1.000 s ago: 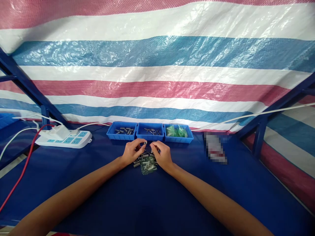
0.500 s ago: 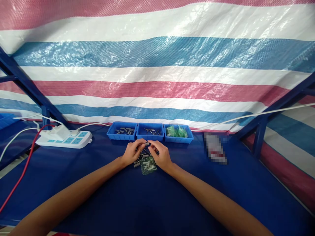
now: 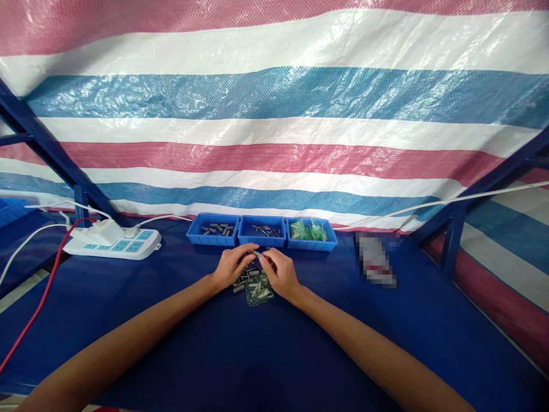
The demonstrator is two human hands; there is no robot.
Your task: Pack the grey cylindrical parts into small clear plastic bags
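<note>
My left hand and my right hand meet over a small pile of metal parts. Their fingertips pinch the two ends of one small grey metal cylinder. Below them lie loose grey cylinders and thin metal pins, partly covered by the hands. A clear greenish plastic bag with several short metal pieces in it lies on the near side of the pile.
Behind the hands stand three blue bins in a row: one with grey cylinders, one with thin pins, one with green bags. A white power strip with cables is at left. A pixelated object lies at right.
My right fingers have come down and closed on the right end of the cylinder. My left hand stays almost where it was, and the pile looks unchanged.
</note>
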